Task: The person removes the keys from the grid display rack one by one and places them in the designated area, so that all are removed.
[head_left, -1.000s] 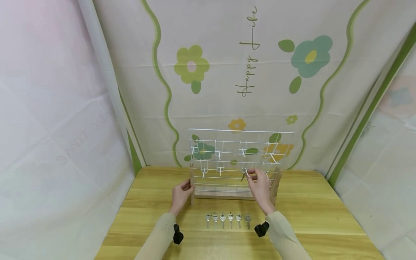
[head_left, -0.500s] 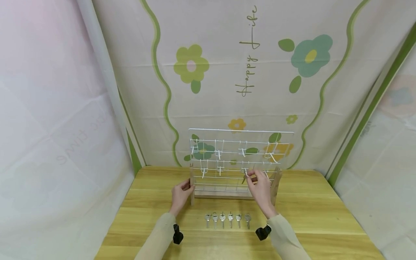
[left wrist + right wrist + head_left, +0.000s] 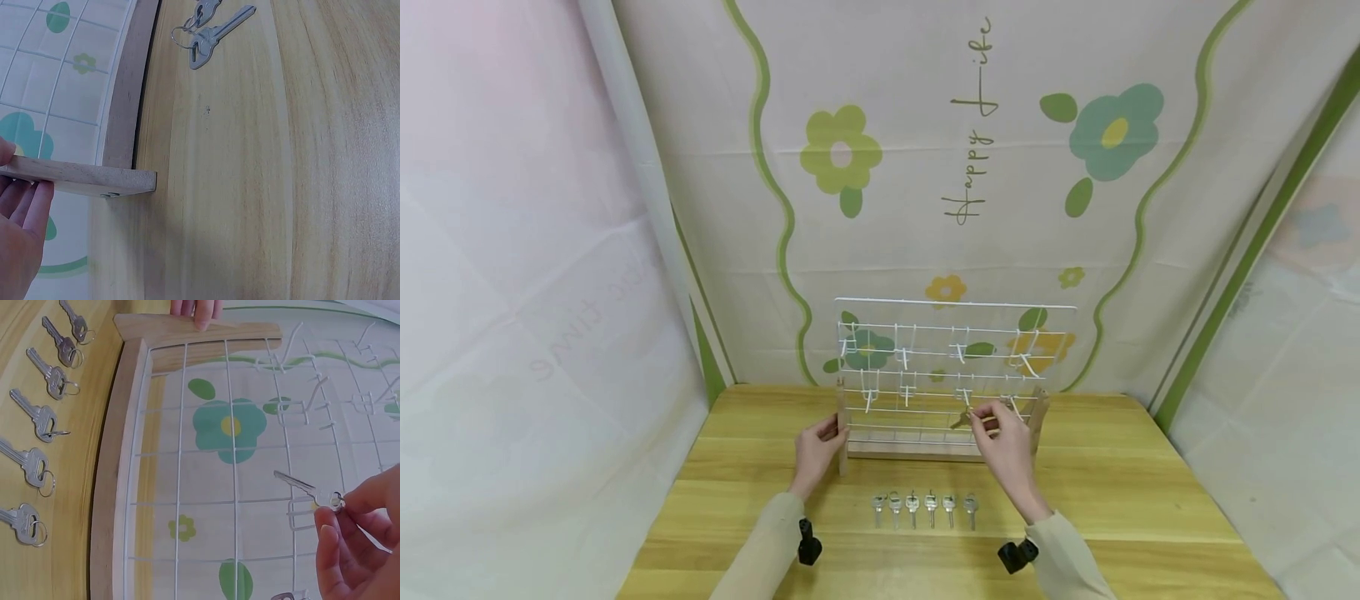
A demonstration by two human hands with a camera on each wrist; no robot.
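My right hand (image 3: 1006, 442) pinches a silver key (image 3: 303, 485) by the small ring at its head, between thumb and fingers. The key's blade points left, slanting down, just below a white hook (image 3: 964, 393) in the lower row of the wire grid rack (image 3: 917, 375). In the right wrist view the hook lies partly behind the fingers. My left hand (image 3: 815, 452) grips the rack's left wooden post (image 3: 81, 175), thumb on one face and fingers on the other.
Several silver keys (image 3: 931, 505) with rings lie in a row on the wooden table (image 3: 1112, 483) before the rack. More white hooks (image 3: 904, 358) stick out from the grid in two rows. A patterned curtain (image 3: 910, 233) hangs behind the rack.
My right hand has drawn down and slightly right, away from the lower-row hook, with the key in its fingers. The key has swung from steep to more level. My left hand stays on the post.
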